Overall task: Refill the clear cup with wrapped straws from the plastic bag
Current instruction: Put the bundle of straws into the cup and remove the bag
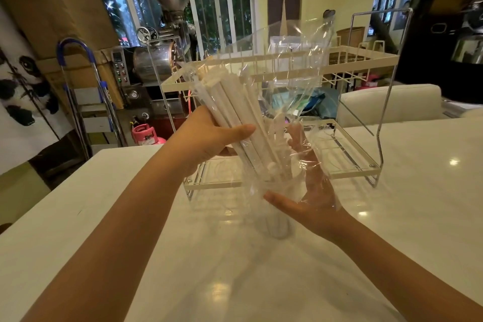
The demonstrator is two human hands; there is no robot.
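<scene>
- While the left hand [209,136] has its grip closed round the bundle of wrapped straws [235,107] through the film, thumb across the front and fingers behind, the bundle leans up and to the left, its lower ends pointing down toward the cup.
- The right hand [311,191] is spread open with the palm turned inward; loose film drapes over its fingers, and I cannot tell whether it is pinching the film or only steadying it beside the cup's mouth.
- The plastic bag [290,60] billows up and to the right of the straws, most of it slack and empty, with its lower part gathered around the straw ends.
- The clear cup [278,217] stands on the white worktop [392,217] just below both hands; its outline is faint, and a few straw ends seem already to reach inside its rim.
- Behind the hands, a white wire rack [352,154] stands on the worktop, close to the bag.
- Risks, as I judge them: the tilted bundle could fan out and send straws past the rim onto the worktop; film caught between straws and cup could be dragged in with them; the light cup could tip if the bundle presses sideways on its wall; the slack bag could snag on the rack.
</scene>
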